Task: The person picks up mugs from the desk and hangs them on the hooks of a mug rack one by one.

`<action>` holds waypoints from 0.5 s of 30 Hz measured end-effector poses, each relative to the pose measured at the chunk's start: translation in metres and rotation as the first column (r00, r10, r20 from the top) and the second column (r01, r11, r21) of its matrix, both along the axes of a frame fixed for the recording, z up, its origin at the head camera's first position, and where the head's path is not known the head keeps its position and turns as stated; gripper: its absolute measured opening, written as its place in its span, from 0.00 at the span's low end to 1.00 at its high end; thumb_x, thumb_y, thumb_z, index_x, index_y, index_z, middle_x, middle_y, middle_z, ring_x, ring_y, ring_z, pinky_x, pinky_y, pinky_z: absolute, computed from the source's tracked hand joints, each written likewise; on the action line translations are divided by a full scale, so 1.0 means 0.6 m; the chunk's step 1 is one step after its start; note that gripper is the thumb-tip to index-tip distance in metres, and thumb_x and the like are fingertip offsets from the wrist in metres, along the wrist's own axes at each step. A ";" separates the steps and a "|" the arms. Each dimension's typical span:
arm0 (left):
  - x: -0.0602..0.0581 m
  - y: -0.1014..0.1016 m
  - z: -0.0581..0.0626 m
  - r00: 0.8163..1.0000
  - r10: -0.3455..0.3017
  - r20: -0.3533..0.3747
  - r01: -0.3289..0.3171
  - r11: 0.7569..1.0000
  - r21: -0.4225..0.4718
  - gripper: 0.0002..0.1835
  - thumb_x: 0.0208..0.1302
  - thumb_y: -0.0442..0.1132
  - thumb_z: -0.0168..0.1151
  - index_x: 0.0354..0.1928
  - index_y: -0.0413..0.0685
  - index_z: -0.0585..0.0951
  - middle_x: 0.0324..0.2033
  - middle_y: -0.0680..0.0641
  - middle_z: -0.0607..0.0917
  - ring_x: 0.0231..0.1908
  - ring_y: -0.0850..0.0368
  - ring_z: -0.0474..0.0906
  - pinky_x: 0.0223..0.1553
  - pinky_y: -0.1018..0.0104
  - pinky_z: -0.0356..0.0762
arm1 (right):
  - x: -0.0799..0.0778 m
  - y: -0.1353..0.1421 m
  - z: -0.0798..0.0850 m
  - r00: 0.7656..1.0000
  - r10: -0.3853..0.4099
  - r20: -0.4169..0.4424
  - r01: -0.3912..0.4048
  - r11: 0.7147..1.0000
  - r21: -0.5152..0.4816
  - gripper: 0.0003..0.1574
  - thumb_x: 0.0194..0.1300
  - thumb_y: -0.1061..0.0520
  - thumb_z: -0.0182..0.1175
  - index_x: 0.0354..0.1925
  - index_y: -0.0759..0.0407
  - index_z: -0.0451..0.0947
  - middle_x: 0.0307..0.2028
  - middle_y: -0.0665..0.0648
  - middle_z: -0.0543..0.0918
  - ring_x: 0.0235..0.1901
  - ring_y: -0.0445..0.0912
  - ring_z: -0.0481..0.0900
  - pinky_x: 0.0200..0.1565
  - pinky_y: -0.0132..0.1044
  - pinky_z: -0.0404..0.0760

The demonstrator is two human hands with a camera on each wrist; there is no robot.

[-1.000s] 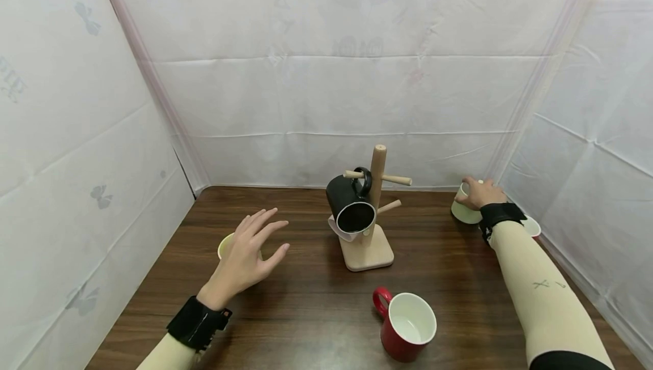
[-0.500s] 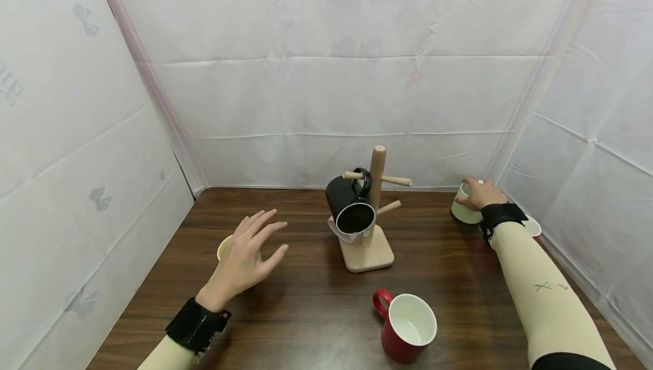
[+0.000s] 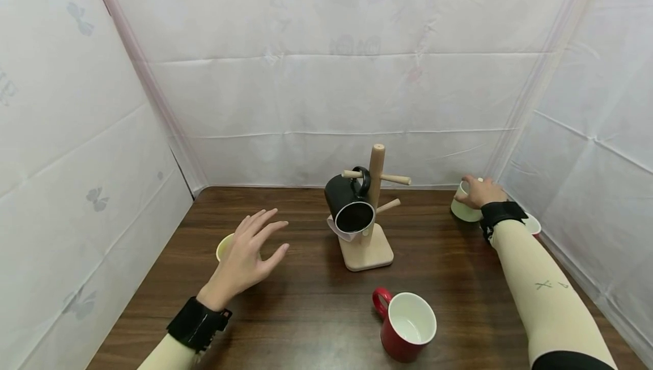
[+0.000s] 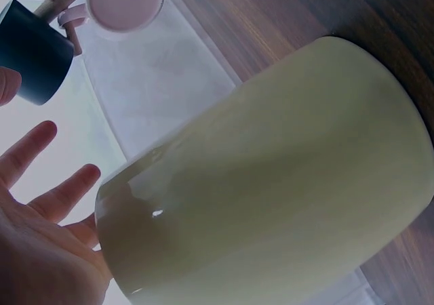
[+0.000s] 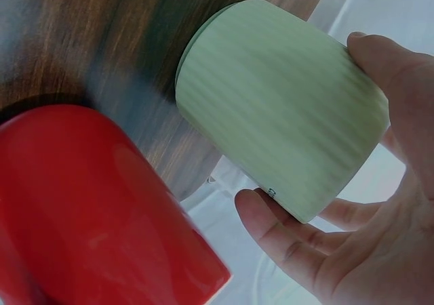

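Observation:
At the back right, my right hand (image 3: 484, 193) grips a pale green mug (image 3: 465, 212) from above. In the right wrist view, the thumb lies on one side of the green mug (image 5: 285, 108) and the fingers on the other; its base is at the tabletop. My left hand (image 3: 244, 258) hovers with spread fingers by a pale yellow mug (image 3: 223, 245), hiding most of it in the head view. The left wrist view has the yellow mug (image 4: 271, 169) upright and close, beside the palm; whether they touch, I cannot tell.
A wooden mug tree (image 3: 374, 248) mid-table bears a black mug (image 3: 338, 197) and a pale pink mug (image 3: 340, 234). A red mug (image 3: 400, 341) stands at the front. Another red mug (image 5: 95, 203) is partly behind my right wrist. White sheeting (image 3: 316, 92) encloses the table.

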State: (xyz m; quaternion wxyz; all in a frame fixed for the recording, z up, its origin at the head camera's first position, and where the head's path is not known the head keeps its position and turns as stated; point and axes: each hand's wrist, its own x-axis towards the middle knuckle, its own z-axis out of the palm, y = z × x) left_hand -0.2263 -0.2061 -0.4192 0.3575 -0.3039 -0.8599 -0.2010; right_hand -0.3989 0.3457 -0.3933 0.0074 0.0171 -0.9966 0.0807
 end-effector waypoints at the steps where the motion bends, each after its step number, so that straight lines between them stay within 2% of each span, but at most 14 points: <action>1: 0.000 0.000 0.000 1.000 0.000 -0.001 0.000 1.000 -0.001 0.22 0.57 0.51 0.61 0.54 0.58 0.77 0.61 0.47 0.70 0.61 0.44 0.61 0.56 0.35 0.58 | 0.000 0.000 0.000 1.000 -0.001 -0.001 0.001 1.000 0.000 0.43 0.60 0.39 0.56 0.64 0.59 0.56 0.51 0.87 0.58 0.43 0.82 0.61 0.39 0.72 0.68; 15: 0.002 0.003 -0.001 1.000 -0.003 0.007 0.003 1.000 -0.007 0.22 0.57 0.51 0.60 0.55 0.59 0.76 0.61 0.47 0.70 0.61 0.44 0.61 0.57 0.35 0.58 | 0.000 0.003 -0.003 1.000 -0.001 -0.016 0.001 1.000 -0.005 0.43 0.58 0.37 0.57 0.64 0.57 0.57 0.52 0.87 0.58 0.43 0.82 0.61 0.39 0.72 0.68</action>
